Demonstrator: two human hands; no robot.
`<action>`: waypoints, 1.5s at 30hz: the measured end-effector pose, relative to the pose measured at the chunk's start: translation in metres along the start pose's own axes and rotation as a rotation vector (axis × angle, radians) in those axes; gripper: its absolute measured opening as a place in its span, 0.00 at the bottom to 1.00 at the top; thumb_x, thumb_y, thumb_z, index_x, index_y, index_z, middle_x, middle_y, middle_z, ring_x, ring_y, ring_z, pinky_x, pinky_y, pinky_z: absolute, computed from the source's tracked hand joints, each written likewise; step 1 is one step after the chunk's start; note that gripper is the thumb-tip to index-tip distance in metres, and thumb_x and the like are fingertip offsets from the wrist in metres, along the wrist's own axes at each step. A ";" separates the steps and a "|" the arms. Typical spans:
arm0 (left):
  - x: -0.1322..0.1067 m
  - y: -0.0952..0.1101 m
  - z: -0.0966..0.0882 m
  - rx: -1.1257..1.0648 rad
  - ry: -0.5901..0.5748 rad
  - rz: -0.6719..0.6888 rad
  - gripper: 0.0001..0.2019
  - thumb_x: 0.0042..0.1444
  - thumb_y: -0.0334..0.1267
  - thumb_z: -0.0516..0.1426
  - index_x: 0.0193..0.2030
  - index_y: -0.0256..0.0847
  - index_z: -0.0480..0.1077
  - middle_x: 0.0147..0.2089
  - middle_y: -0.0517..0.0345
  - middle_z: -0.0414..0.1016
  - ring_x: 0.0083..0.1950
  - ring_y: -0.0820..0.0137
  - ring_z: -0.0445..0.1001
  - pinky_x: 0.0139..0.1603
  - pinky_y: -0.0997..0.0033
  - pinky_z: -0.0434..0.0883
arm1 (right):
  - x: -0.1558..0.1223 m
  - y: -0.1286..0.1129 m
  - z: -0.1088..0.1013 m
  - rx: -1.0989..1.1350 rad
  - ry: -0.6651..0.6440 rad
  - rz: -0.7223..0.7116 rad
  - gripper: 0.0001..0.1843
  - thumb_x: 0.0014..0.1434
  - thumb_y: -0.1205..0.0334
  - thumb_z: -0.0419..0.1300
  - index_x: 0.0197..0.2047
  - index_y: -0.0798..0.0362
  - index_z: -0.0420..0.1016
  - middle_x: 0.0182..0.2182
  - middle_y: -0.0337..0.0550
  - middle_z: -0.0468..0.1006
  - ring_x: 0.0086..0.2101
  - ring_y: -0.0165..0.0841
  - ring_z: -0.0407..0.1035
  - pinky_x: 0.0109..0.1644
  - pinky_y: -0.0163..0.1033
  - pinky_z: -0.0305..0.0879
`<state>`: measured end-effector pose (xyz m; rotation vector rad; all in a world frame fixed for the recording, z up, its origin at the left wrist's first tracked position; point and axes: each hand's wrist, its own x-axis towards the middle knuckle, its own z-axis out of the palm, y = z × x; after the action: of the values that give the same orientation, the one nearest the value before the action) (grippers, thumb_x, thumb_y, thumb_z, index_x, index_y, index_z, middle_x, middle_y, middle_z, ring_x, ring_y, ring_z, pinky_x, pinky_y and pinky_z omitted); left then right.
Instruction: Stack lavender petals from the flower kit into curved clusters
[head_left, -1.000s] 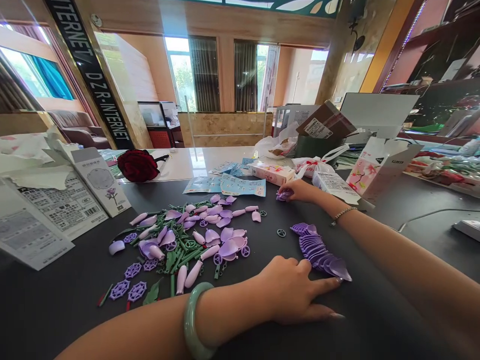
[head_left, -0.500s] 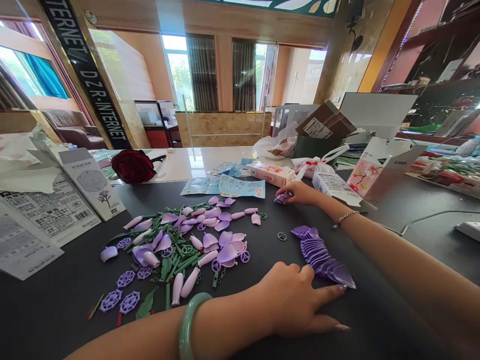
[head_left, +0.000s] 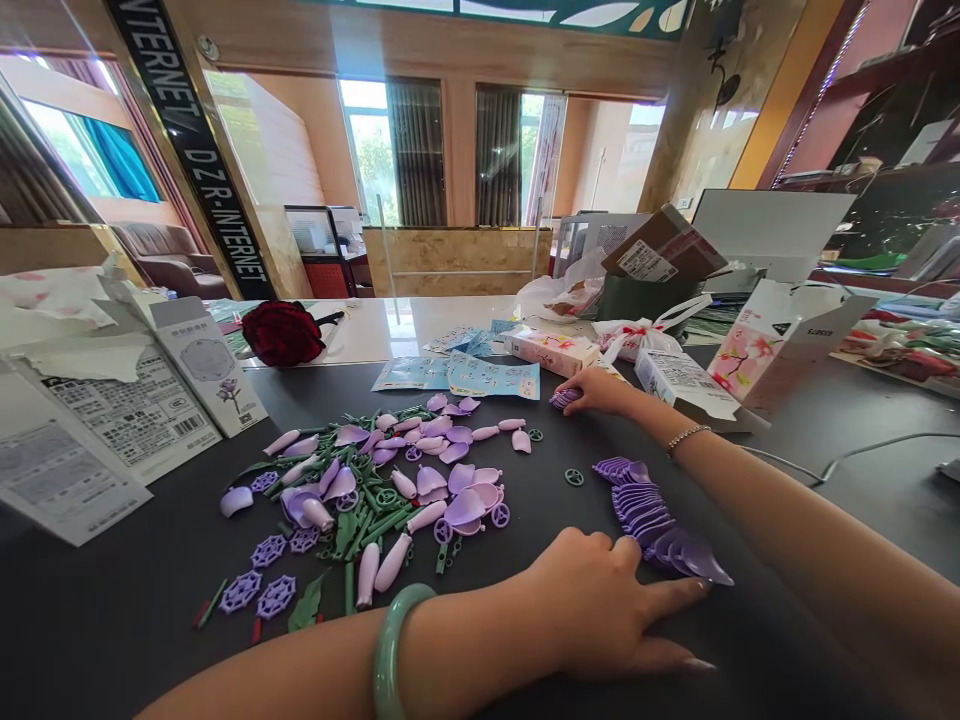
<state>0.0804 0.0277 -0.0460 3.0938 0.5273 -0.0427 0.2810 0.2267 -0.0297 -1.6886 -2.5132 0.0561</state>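
My left hand (head_left: 607, 605) rests on the dark table (head_left: 112, 610), fingers loosely spread, its index fingertip touching the near end of a row of stacked purple petals (head_left: 656, 520). A green bangle (head_left: 394, 650) sits on that wrist. My right hand (head_left: 592, 388) reaches far across and its fingers close on a small stack of purple petals (head_left: 562, 398). A beaded bracelet (head_left: 686, 436) circles the right wrist. A loose pile of purple petals, pale buds and green stems (head_left: 382, 480) lies left of centre.
Opened white packaging with barcodes (head_left: 112, 420) lies at the left. A dark red rose (head_left: 281, 332) sits behind it. Blue printed bags (head_left: 465, 375), a pink flowered box (head_left: 555, 350), a white carton (head_left: 765, 345) and a cardboard box (head_left: 660, 255) crowd the back. A small green wheel (head_left: 574, 477) lies alone.
Both hands stay where they were; only the camera view has shifted slightly.
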 end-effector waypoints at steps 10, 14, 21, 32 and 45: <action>0.000 -0.001 0.003 0.006 0.031 0.012 0.31 0.63 0.62 0.37 0.69 0.55 0.50 0.50 0.46 0.73 0.41 0.59 0.76 0.32 0.65 0.70 | -0.003 0.014 -0.009 -0.049 0.010 -0.015 0.16 0.60 0.53 0.62 0.47 0.54 0.76 0.40 0.44 0.79 0.41 0.36 0.73 0.50 0.48 0.67; 0.000 -0.001 0.003 -0.009 0.024 0.009 0.31 0.63 0.62 0.37 0.69 0.55 0.51 0.50 0.47 0.73 0.41 0.59 0.76 0.32 0.66 0.69 | -0.004 0.029 -0.020 -0.068 0.045 0.018 0.17 0.59 0.54 0.63 0.48 0.54 0.76 0.42 0.46 0.79 0.43 0.38 0.73 0.51 0.49 0.67; 0.000 -0.001 0.001 -0.017 0.003 0.010 0.31 0.63 0.62 0.37 0.70 0.55 0.49 0.50 0.47 0.72 0.41 0.59 0.76 0.32 0.66 0.69 | 0.006 0.034 -0.010 -0.072 -0.006 0.002 0.15 0.63 0.55 0.59 0.48 0.54 0.74 0.45 0.44 0.76 0.44 0.37 0.72 0.49 0.49 0.69; -0.001 -0.001 0.001 -0.018 0.019 0.015 0.32 0.63 0.63 0.35 0.69 0.53 0.51 0.50 0.45 0.73 0.41 0.59 0.76 0.32 0.65 0.69 | 0.015 0.032 0.007 -0.091 -0.045 -0.010 0.15 0.64 0.56 0.58 0.51 0.53 0.72 0.49 0.46 0.74 0.45 0.37 0.71 0.49 0.49 0.70; -0.001 -0.001 0.004 -0.043 0.026 0.012 0.33 0.62 0.63 0.35 0.69 0.54 0.51 0.49 0.44 0.72 0.41 0.57 0.76 0.31 0.65 0.69 | 0.004 0.026 0.002 -0.069 -0.033 0.023 0.15 0.64 0.55 0.58 0.50 0.55 0.72 0.48 0.46 0.74 0.44 0.37 0.71 0.48 0.48 0.70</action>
<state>0.0794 0.0287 -0.0496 3.0592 0.5029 0.0091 0.3033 0.2409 -0.0339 -1.7565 -2.5475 -0.0009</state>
